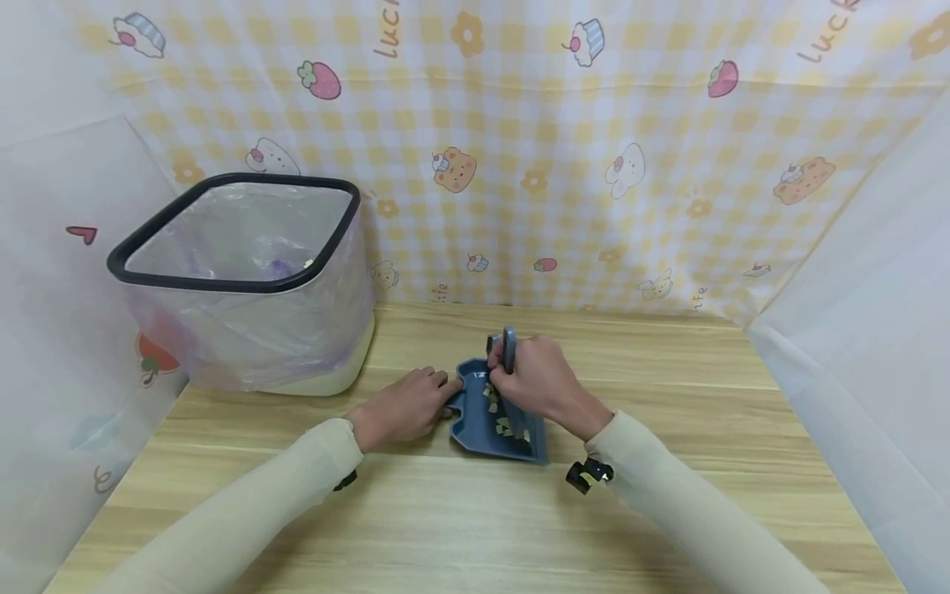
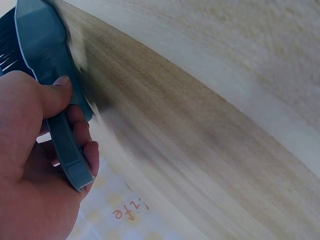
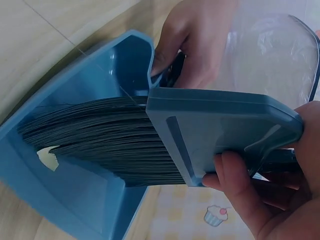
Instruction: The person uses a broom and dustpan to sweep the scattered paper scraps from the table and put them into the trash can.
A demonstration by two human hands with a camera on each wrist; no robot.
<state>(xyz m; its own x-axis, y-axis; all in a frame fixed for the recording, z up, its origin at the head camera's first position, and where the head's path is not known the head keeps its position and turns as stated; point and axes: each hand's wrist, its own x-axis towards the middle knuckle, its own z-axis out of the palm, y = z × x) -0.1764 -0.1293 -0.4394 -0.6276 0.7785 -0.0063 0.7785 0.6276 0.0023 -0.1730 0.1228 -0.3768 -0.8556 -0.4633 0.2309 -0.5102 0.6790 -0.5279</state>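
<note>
A blue dustpan (image 1: 472, 429) lies on the wooden table, its handle pointing left. My left hand (image 1: 416, 404) grips that handle, thumb on top and fingers curled beneath, as the left wrist view shows. In my right hand (image 1: 538, 375) is a blue hand brush (image 3: 220, 125) with dark bristles (image 3: 105, 135). The bristles press into the dustpan and bend against its floor. Several small pale scraps (image 1: 505, 427) lie in the pan along the brush. One scrap (image 3: 48, 158) shows at the bristle tips in the right wrist view.
A bin (image 1: 319, 384) with a black rim and a clear plastic liner stands at the back left, some scraps inside. Behind the table (image 1: 668, 396) hangs a yellow checked curtain (image 1: 519, 165). White sheets close off both sides.
</note>
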